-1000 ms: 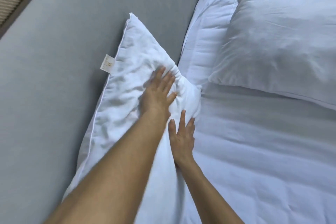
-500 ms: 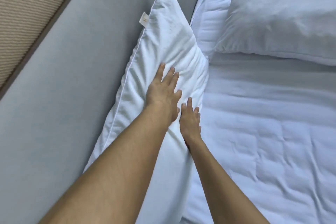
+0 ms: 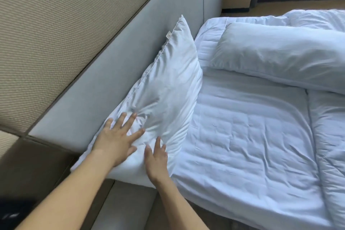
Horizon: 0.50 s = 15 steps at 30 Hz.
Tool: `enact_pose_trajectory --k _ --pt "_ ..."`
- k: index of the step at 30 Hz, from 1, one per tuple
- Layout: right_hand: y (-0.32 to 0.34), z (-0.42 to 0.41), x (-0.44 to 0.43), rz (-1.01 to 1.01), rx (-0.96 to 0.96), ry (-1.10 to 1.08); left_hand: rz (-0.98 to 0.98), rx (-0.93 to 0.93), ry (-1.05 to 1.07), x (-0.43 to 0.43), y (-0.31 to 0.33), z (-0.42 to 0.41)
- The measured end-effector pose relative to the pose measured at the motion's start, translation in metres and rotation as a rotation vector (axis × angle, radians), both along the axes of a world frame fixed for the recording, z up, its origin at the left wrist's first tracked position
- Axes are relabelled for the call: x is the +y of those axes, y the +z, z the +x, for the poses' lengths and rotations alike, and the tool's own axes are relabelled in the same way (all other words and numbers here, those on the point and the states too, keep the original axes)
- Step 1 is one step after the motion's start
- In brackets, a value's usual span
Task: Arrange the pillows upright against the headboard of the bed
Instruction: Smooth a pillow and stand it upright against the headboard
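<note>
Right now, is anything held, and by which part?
Nothing is gripped; left hand and right hand press flat on the pillow, at its near end.

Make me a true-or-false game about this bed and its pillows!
1. The left hand and the right hand both press open-fingered on the near pillow. True.
2. The near pillow leans against the grey headboard. True.
3. The far pillow stands upright. False: it lies flat on the bed.
4. The left hand grips a blanket. False: it presses the near pillow.
5. A small tag sits on the near pillow's seam. True.
</note>
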State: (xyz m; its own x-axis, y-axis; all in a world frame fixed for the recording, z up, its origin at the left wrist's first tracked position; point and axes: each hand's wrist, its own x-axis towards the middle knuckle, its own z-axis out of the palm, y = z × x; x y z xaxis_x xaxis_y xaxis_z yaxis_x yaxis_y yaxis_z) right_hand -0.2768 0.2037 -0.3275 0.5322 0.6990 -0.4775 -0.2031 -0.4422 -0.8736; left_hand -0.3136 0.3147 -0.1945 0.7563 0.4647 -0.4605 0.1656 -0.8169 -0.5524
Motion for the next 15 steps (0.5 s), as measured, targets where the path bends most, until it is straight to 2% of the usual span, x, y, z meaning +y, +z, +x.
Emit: enact_pose_trajectory --k 2,4,6,11,15 --pt "0.016 -0.016 -0.024 0.022 0.034 0.073 0.016 0.019 0.049 -0.012 0.007 -0.036" --pt "0.030 -0.023 -0.051 -0.024 0.114 0.156 0.053 0.037 0.092 -0.023 0.016 -0.066" --pt "0.041 -0.024 -0.085 -0.109 0.116 0.233 0.099 0.055 0.169 -0.036 0.030 -0.086" --pt "0.070 -0.002 -0.197 -0.285 -0.123 0.214 0.151 0.140 0.265 -0.101 0.059 -0.097" --pt "0.091 0.021 -0.316 -0.410 -0.196 0.092 -0.043 0.095 0.218 -0.184 0.060 -0.076"
